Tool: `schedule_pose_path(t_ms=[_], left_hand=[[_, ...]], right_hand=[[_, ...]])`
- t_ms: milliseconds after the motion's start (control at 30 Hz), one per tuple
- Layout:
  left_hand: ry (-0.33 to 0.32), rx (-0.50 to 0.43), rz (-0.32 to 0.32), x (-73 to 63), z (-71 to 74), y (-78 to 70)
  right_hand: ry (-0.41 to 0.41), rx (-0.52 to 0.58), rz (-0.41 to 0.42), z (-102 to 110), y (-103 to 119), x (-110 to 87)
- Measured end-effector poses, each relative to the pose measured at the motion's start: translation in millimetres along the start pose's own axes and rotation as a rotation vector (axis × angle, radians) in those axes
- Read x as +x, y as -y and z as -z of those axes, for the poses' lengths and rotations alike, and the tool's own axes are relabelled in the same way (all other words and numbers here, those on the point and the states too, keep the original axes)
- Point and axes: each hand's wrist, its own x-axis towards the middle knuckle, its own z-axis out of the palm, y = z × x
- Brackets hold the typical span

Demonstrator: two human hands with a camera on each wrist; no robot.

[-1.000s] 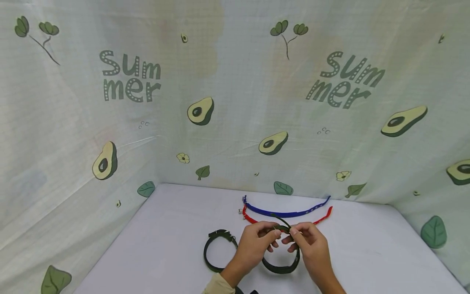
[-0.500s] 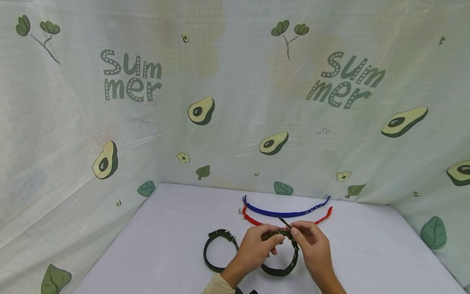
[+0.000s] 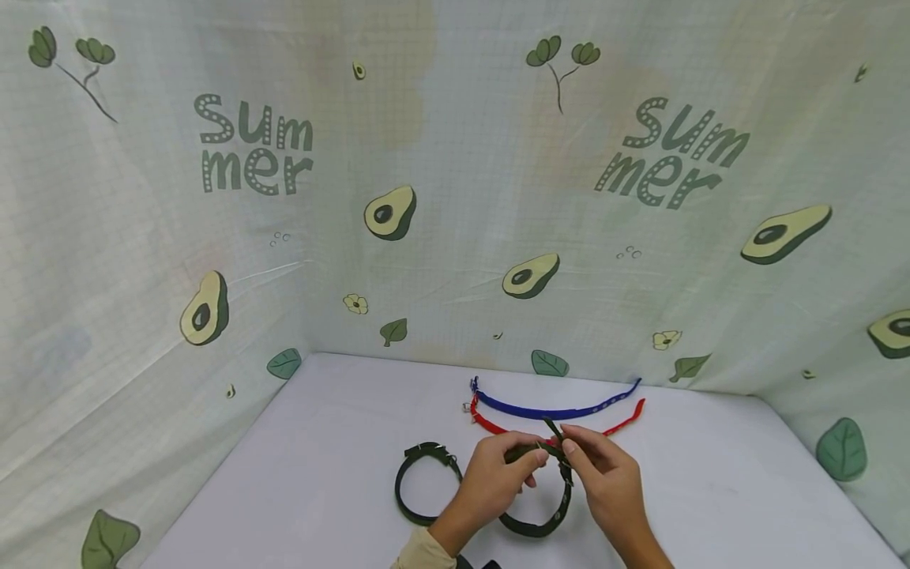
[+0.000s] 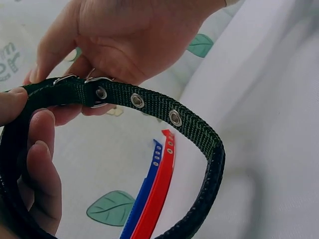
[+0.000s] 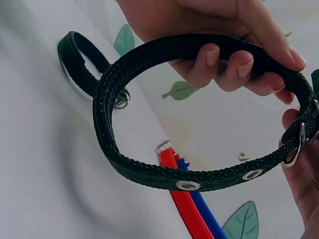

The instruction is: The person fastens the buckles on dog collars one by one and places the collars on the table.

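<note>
Both hands hold a dark green buckled collar (image 3: 536, 528) bent into a loop above the white table. The left hand (image 3: 492, 478) grips its padded, darker stretch; in the right wrist view its thumb and curled fingers (image 5: 238, 64) lie around that band. The right hand (image 3: 610, 480) pinches the strap near the buckle, and the narrow strap end (image 3: 551, 427) sticks up between the hands. Metal hardware (image 4: 97, 80) sits at the joined part, beside a row of metal eyelets (image 4: 137, 100) along the strap.
A second dark green collar (image 3: 400, 491) lies looped left of the hands. Behind them, a blue collar (image 3: 540, 413) and a red collar (image 3: 624, 421) lie stretched out near the patterned curtain (image 3: 455, 197). Part of a black object (image 3: 490, 565) shows at the bottom edge.
The held collar's loop has swung slightly left and lower. The strap end between the hands has shifted and now stands straighter. Both hands have barely moved.
</note>
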Motion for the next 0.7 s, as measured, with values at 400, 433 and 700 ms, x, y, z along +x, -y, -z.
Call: schedule_pose_path(t_ms=[400,433,700], left_hand=[[-0.009,-0.003,-0.002,0.0,0.7,0.9],[-0.011,-0.003,-0.002,0.0,0.8,1.0],[-0.032,0.006,0.019,0.4,2.1,0.0]], right_hand=[[-0.008,-0.02,-0.005,-0.9,2.4,0.5],[-0.006,-0.024,-0.001,-0.8,2.6,0.6],[0.016,-0.062,0.021,-0.9,3.2,0.9]])
